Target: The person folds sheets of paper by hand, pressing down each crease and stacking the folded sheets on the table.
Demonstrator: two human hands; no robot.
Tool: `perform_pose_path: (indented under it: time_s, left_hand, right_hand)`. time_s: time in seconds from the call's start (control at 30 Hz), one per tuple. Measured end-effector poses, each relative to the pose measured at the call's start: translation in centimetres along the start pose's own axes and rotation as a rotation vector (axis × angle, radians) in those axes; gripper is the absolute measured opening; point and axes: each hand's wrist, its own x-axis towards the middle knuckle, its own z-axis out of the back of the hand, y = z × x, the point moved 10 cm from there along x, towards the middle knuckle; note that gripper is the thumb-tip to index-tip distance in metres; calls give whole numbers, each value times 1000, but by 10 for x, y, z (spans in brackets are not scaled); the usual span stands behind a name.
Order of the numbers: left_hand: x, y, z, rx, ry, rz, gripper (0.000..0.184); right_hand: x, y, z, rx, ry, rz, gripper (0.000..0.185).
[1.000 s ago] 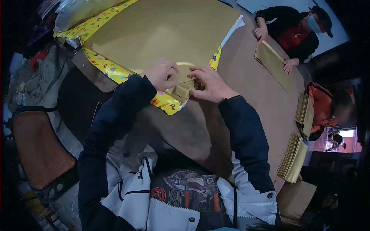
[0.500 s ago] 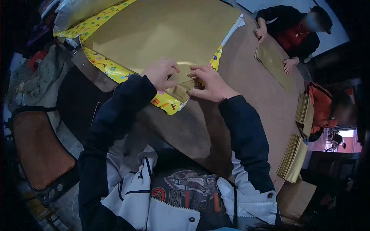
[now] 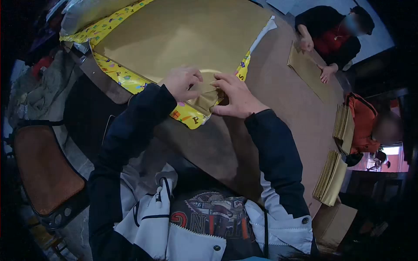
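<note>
A large gold paper sheet [image 3: 183, 39], seemingly the top of a pile, lies over yellow printed wrapping [image 3: 119, 77] on the table. Its near corner is bent and creased between my hands. My left hand [image 3: 182, 83] has its fingers curled and its thumb against the folded gold corner. On the other side, my right hand [image 3: 237, 96] grips that corner, fingertips on top and thumb at the lower edge. What lies under the fingertips is partly hidden.
Across the brown table [image 3: 278, 126], a masked person [image 3: 333, 39] handles a folded gold sheet [image 3: 311, 71]. Folded gold stacks [image 3: 328, 178] stand along the right edge beside a person in orange [image 3: 362, 122]. A cardboard box [image 3: 334, 222] sits below; a chair [image 3: 48, 169] is at left.
My right hand's fingers and thumb have shifted slightly along the gold corner, which looks more bent. My left hand stays put. The masked person's upper hand has moved along their sheet.
</note>
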Motion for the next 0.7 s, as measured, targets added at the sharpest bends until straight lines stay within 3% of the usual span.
perform_pose_path:
  time_s: [0.17, 0.27, 0.7]
  left_hand:
    - [-1, 1, 0, 1, -8, -2, 25]
    - [-1, 1, 0, 13, -15, -2, 25]
    - [-1, 0, 1, 28, -58, -47, 24]
  right_hand:
    - [1, -4, -2, 12, -45, 16, 57]
    - [3, -12, -1, 87, -80, -10, 38]
    - [6, -19, -1, 184, -85, -24, 30]
